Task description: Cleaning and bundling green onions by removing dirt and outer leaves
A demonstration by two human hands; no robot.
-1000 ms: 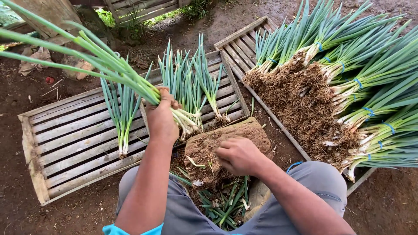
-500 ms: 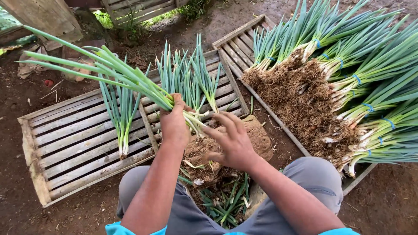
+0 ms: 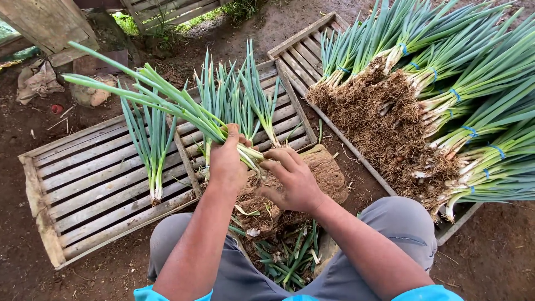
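Green onions (image 3: 167, 103) are clenched near their white base in the left hand (image 3: 227, 161), leaves fanning up and left of the grip. Right hand (image 3: 292, 178) pinches the roots just beside it, above a stump (image 3: 329, 170).

- Looks like a farm yard, outdoors, bare muddy dirt ground (image 3: 33, 278)
- Slatted wooden racks (image 3: 89, 184) laid right on the soil
- Big tied bundles of green onions (image 3: 468, 83), roots caked with earth
- Grass (image 3: 139, 22) at the edge
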